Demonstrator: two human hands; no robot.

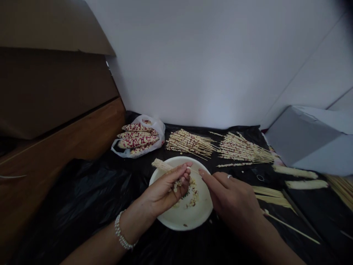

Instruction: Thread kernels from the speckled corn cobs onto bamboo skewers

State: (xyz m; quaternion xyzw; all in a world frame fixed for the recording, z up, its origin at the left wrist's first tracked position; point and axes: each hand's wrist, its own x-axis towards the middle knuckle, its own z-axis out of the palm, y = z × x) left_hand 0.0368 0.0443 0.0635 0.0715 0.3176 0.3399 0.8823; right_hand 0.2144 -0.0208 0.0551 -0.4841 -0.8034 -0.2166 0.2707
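Over a white bowl (164,217), my left hand (168,187) is cupped around loose corn kernels (176,184). Its thumb and forefinger pinch one pale kernel (188,168). My right hand (231,191), wearing a ring, grips a thin wooden skewer (195,171) that points left toward that kernel; most of the skewer is hidden by the fingers. A bare corncob (161,164) sticks out past the bowl's far left rim, partly covered by my left hand. More kernels (194,193) and dark bits lie in the bottom of the bowl.
Behind the bowl, a plastic bag (161,129) holds speckled corn cobs (139,141). Two piles of kernel-threaded skewers (190,143) (242,149) lie along the wall. Stripped cobs (306,184) and bare skewers (271,195) sit at right. Black plastic sheeting (96,187) covers the surface.
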